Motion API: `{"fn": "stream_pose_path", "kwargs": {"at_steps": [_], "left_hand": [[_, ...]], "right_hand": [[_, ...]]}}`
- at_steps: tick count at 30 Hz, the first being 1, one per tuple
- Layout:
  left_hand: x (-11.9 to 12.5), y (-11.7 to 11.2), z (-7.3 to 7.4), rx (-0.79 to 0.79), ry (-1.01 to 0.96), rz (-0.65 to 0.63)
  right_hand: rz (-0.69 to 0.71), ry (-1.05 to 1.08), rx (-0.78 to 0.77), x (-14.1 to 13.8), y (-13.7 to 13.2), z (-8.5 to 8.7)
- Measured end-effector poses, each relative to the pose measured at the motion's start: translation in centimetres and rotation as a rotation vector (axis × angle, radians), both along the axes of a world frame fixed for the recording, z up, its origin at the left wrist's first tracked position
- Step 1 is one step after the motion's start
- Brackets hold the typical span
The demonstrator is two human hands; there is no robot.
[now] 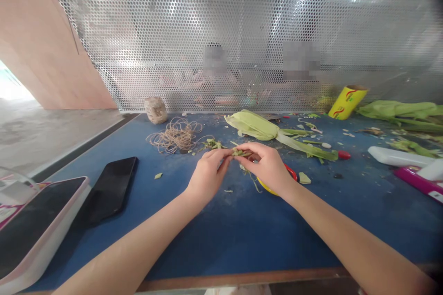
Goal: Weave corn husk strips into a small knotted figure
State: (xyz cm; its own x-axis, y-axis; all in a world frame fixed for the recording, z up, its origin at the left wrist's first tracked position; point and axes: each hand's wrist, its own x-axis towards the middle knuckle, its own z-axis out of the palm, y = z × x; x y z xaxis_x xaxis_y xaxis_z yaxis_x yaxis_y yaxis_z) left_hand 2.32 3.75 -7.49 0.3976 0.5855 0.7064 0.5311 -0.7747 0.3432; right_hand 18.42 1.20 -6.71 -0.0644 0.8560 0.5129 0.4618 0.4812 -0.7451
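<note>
Two bare hands meet over the middle of the blue table (214, 239), fingertips drawn together on a small bundle of husk strips (241, 152) held just above the tabletop. The left hand (207, 176) pinches the bundle's left end between thumb and fingers. The right hand (269, 166) pinches the right end with its fingers curled, and the two sets of fingertips almost touch. A few thin green strands hang from the bundle below the right hand. Under the right wrist lies a yellow and red object (293, 174), mostly hidden, so what it is cannot be told. Beyond the hands a loose coil of twine (176, 136) lies near a twine ball (155, 109), and a pale green corn husk (254, 125) stretches to the right of it. A black phone (110, 189) lies flat left of the left forearm, beside a white-edged device with a dark screen (34, 226). At the far right a yellow roll (347, 101) and more green leaves (398, 110) lie by a perforated metal screen (138, 32), behind which two people sit, blurred
</note>
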Motion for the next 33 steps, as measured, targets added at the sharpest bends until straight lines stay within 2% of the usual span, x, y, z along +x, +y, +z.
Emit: {"fn": "stream_pose_path", "kwargs": {"at_steps": [8,13,21,25,33], "left_hand": [[-0.1,-0.2,0.6,0.045,0.078,-0.019],[-0.2,-0.3,0.7,0.036,0.085,-0.028],[-0.2,-0.7,1.0,-0.116,0.034,-0.100],[-0.3,-0.6,1.0,-0.088,0.023,-0.094],[-0.2,-0.8,0.9,-0.031,0.047,-0.096]], "right_hand": [[0.012,0.007,-0.032,0.0,-0.3,0.3],[0.025,0.101,-0.087,0.0,-0.2,0.2],[0.149,0.113,-0.246,0.4,-0.3,1.1],[0.172,0.129,-0.277,0.3,-0.3,1.2],[0.127,0.139,-0.275,0.3,-0.2,1.0]]}}
